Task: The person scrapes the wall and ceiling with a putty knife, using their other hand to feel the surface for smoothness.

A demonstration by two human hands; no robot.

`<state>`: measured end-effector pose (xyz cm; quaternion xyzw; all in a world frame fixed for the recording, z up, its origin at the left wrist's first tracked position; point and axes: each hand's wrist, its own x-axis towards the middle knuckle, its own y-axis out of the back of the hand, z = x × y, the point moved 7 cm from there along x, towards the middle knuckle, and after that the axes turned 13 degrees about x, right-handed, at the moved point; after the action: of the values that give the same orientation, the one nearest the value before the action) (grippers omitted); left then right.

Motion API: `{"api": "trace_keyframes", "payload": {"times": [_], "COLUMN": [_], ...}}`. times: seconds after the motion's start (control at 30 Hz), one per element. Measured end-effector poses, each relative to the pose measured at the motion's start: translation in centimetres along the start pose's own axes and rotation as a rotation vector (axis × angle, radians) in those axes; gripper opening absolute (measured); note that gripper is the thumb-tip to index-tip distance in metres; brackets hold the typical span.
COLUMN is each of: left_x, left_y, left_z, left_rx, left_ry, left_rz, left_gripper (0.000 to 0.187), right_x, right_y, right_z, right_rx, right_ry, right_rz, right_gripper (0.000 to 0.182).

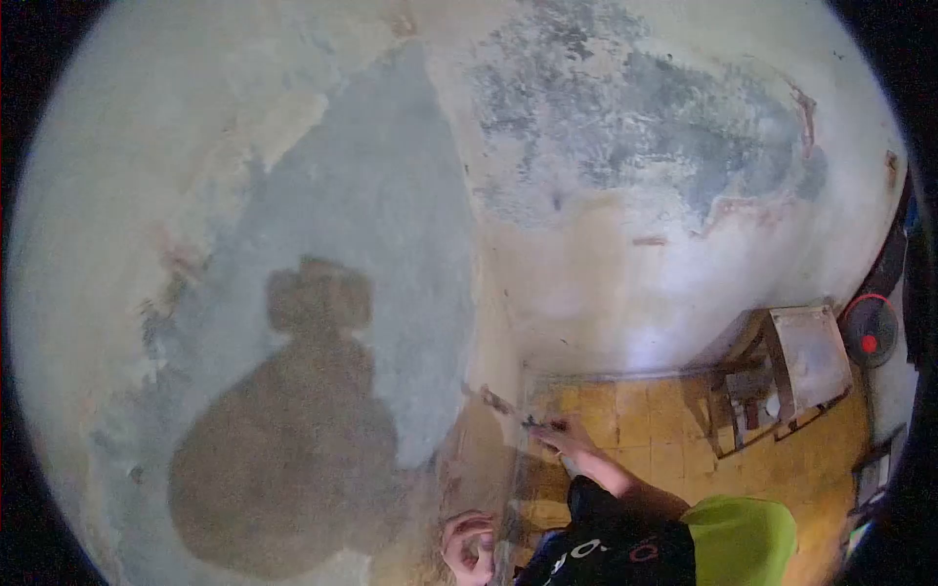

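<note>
My right hand (564, 439) is closed around a slim scraper-like tool (503, 405), seen nearly edge-on. The tool's far end reaches toward the wall near the room's corner; whether it touches is hard to tell. Low in the view, my left hand (467, 547) is loosely curved beside the wall, with nothing visible in it. In front of me, the wall has a smooth grey patch (362, 186) with my shadow falling across it. Around that patch the off-white surface (147, 127) is rough and stained.
The adjoining wall carries a mottled grey, flaking area (674, 117). On the yellow tiled floor (635, 430) stands a small wooden piece of furniture (811, 361) with a pale top. Farther right are a round dark object with a red centre (870, 344) and items along the edge.
</note>
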<state>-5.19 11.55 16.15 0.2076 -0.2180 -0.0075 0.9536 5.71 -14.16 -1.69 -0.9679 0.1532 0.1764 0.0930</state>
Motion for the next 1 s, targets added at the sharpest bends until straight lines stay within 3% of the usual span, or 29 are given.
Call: {"api": "trace_keyframes", "payload": {"times": [0.07,0.17,0.27,0.37,0.57,0.67,0.77,0.87,0.97,1.0], "left_x": [-0.5,0.9,2.8,6.2,11.4,13.8,16.5,19.2,22.8,23.9], "left_y": [-1.5,-2.9,-4.6,-6.7,-12.9,-16.9,-21.8,-26.7,-30.2,-31.0], "left_z": [-1.7,-1.4,-1.1,0.8,-0.1,-1.5,-3.0,-6.4,-5.4,-5.4], "left_rx": [-0.039,-0.046,-0.062,-0.136,-0.179,-0.285,-0.271,-0.388,-0.458,-0.449], "left_ry": [0.100,0.073,0.015,-0.011,-0.155,-0.113,-0.166,-0.120,-0.056,-0.092], "left_rz": [-0.053,-0.131,-0.193,-0.239,-0.314,-0.355,-0.350,-0.233,-0.256,-0.232], "left_gripper": [0.023,0.027,0.031,0.032,0.026,0.023,0.021,0.010,0.017,0.017], "right_x": [-3.0,-3.9,-2.2,-1.7,1.0,2.4,4.1,7.4,9.1,10.1], "right_y": [2.1,6.3,10.5,12.1,17.4,20.6,24.4,27.8,29.8,30.2], "right_z": [2.6,5.9,8.9,3.3,-6.1,-9.9,-13.0,-13.8,-17.9,-18.9], "right_rx": [0.301,0.314,0.179,-0.157,-0.385,-0.194,-0.086,0.124,0.170,0.147], "right_ry": [-0.135,-0.227,-0.272,-0.115,0.420,0.328,0.454,0.423,0.703,0.709], "right_rz": [-0.002,-0.087,0.016,-0.025,0.323,0.412,0.514,0.553,0.521,0.494], "right_gripper": [0.029,0.028,0.029,0.036,0.039,0.038,0.035,0.030,0.023,0.022]}}
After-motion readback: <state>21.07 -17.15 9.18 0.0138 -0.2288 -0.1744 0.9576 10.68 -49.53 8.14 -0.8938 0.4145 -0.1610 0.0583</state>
